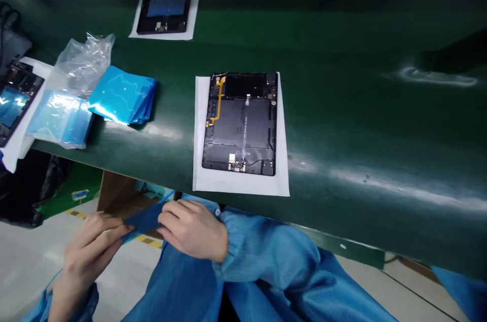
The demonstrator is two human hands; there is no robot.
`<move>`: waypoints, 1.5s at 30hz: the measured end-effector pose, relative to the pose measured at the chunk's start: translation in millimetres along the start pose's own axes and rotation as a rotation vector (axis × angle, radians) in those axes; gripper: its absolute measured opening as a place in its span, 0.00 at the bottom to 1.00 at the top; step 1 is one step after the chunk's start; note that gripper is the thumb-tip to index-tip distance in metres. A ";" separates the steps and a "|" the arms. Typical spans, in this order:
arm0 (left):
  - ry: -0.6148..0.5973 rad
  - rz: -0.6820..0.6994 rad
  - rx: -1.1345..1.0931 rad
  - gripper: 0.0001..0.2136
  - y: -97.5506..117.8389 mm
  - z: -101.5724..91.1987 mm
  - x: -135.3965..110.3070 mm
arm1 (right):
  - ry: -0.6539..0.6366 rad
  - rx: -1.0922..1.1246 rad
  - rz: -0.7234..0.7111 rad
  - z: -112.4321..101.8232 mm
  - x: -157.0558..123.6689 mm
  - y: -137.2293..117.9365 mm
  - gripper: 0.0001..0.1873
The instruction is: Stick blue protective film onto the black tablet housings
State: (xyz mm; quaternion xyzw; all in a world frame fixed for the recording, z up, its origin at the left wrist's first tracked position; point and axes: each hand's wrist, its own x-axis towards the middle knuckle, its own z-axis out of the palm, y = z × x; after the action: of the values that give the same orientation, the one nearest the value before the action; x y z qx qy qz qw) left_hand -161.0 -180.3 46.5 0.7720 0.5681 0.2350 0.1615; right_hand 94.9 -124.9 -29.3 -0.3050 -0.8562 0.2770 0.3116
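Observation:
Between my hands, below the bench edge, a blue plastic film sheet [146, 220] is stretched. My left hand [93, 243] pinches its left end between thumb and fingers. At the other end, my right hand [192, 228] has its fingers closed on the film. On the bench above lies an opened tablet housing [240, 124] on a white sheet [243, 186], its inside facing up. An orange flex cable [218, 104] runs down its left side, and a pale ribbon cable [245, 127] crosses the middle.
A stack of shiny blue films [124, 94] lies left on the green bench [342, 109], beside a clear plastic bag [85, 66] with more films. A second tablet housing [167, 0] lies at the back; another device [17, 101] is at far left. A cardboard box [117, 192] stands below.

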 end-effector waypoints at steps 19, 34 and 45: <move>-0.249 0.219 0.501 0.20 36.8 120.6 194.9 | 0.519 0.090 0.854 -204.1 -21.8 100.8 0.10; -0.249 0.612 0.168 0.08 45.3 120.3 229.1 | 0.447 0.519 1.088 -201.5 -39.4 156.9 0.24; -0.253 0.721 -0.063 0.05 24.3 140.5 251.4 | 0.371 0.305 1.050 -205.4 -45.2 150.8 0.16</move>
State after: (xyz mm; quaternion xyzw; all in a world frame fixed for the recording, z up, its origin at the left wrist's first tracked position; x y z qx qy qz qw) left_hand -3.4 54.5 -13.6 0.9398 0.2280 0.1969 0.1610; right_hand 319.9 1.7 -11.9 -0.6843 -0.4715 0.4566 0.3177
